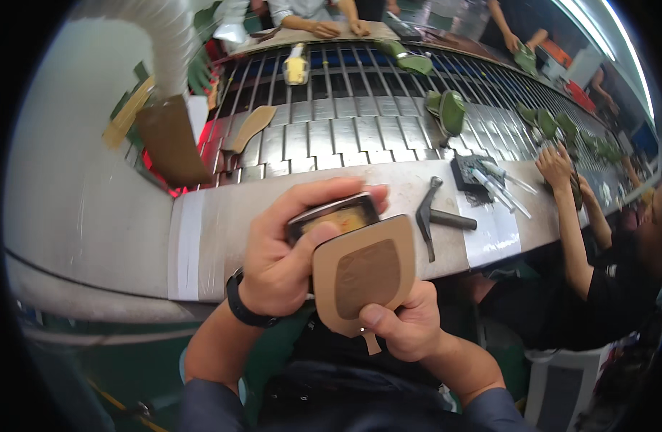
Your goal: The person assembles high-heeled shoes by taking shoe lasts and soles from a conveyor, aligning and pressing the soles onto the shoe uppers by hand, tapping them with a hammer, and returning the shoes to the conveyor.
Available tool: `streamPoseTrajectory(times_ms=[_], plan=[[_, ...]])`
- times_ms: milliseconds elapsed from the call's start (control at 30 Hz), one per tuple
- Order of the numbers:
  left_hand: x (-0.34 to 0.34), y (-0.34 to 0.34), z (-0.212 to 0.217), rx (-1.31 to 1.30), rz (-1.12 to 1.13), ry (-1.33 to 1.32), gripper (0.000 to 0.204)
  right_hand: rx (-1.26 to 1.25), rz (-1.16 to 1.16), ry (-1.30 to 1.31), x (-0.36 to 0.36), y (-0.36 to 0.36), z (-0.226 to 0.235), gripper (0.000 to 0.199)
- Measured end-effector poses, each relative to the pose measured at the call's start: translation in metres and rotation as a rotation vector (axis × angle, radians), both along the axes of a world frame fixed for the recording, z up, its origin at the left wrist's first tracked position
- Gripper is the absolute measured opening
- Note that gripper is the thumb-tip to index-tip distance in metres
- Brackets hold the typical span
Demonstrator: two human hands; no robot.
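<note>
My left hand [288, 245] is closed round a dark-rimmed block [336, 218] with a yellowish, glossy face; its kind is hard to make out. Its thumb lies across that face. In front of the block, close against it, is a tan shoe sole [324, 270] with a darker brown panel and a narrow tab at the lower end. My right hand [406, 324] pinches the sole's lower right edge, thumb on the panel. A hammer [450, 218] lies on the bench to the right of my hands.
Beyond the bench edge [223, 216] runs a slatted metal conveyor [324, 133] carrying a tan insole [252, 128], a yellow shoe last [296, 66] and green shoes [450, 111]. A black box [471, 180] with white-handled brushes [496, 189] stands right. Co-workers' hands [556, 169] work nearby.
</note>
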State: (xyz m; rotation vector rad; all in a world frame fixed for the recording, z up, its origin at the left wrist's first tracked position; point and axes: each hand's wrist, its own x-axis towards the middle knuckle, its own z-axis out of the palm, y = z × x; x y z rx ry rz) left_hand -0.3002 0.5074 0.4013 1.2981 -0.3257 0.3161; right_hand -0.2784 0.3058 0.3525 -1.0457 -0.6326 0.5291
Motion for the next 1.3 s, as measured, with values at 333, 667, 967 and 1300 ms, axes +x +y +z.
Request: streamPoseTrajectory(times_ms=[333, 667, 967, 1300], plan=[[-0.014, 0.035, -0.035, -0.075, 0.184, -0.055, 0.065, -0.156, 0.07, 0.432, -0.035, -0.043, -0.071, 0.032], [-0.006, 0.051, -0.036, -0.1, 0.194, -0.053, 0.061, -0.164, -0.095, 0.517, -0.01, -0.029, -0.111, 0.04], [-0.005, 0.043, -0.037, -0.11, 0.22, -0.029, 0.06, -0.228, -0.079, 0.563, -0.058, -0.029, -0.123, 0.036], [0.018, 0.034, -0.032, -0.171, -0.033, -0.094, 0.06, -0.14, -0.203, 0.429, -0.055, -0.04, -0.096, 0.033]])
